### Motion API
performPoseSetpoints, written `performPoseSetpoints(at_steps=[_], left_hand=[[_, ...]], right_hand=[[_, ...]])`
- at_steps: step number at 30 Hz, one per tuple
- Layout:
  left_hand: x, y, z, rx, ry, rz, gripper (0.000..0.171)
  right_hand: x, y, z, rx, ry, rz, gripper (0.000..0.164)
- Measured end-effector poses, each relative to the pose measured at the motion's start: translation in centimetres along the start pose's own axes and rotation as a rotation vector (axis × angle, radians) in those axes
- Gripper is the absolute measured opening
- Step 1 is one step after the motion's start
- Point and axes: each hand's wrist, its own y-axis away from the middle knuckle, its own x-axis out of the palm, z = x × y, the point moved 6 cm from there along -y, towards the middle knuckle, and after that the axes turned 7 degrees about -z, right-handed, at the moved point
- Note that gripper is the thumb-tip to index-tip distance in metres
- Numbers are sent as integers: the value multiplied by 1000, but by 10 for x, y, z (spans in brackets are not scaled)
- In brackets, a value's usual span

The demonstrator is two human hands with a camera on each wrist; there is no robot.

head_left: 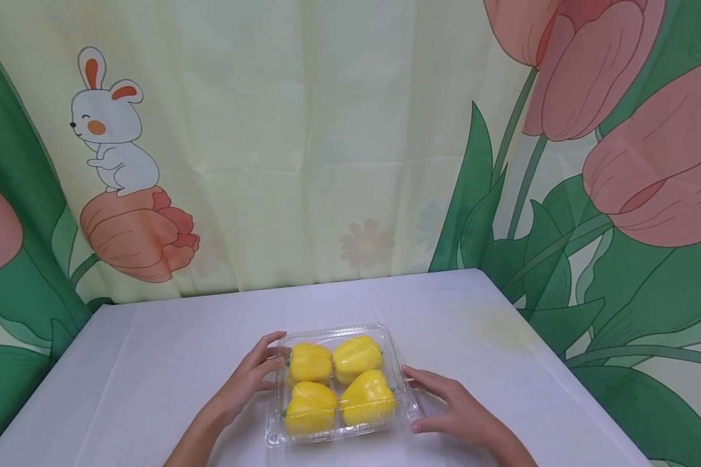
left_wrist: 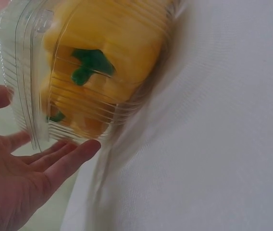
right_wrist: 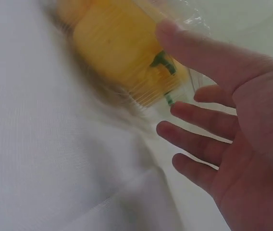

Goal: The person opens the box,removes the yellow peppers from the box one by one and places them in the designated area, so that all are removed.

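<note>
A clear plastic clamshell box (head_left: 340, 436) sits on the white-covered table, holding several yellow bell peppers (head_left: 367, 397) with green stems. At its left side is my left hand (head_left: 243, 384), fingers spread and fairly straight along the ribbed wall. In the left wrist view, the left fingertips (left_wrist: 92, 146) lie right at the box's lower edge. My right hand (head_left: 458, 410) is by the opposite side, thumb and fingers apart, fingertips close to the rim. The right wrist view shows the right palm (right_wrist: 254, 159) with loosely extended fingers and the thumb overlapping the box.
The table (head_left: 169, 350) has a white cloth over it, with its far edge against a curtain (head_left: 257, 130). Tulips and a rabbit (head_left: 113, 136) are printed on the curtain.
</note>
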Motion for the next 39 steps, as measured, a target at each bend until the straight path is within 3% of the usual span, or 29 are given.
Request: performPoseSetpoints(at_steps=[8,16,25,39], left_hand=[[-1,2,-2,10,3,19,48],[-1,1,0,24,14,38,49],[-2,0,1,11,20,47,49],[0,2,0,-1,28,64,52]], right_hand=[[-2,0,-3,-8,-221,70,66],[0,-1,-6,20,-411,85,62],[6,-2,-4,30,-476,143,55],[13,1,-6,102,-506,168,52]])
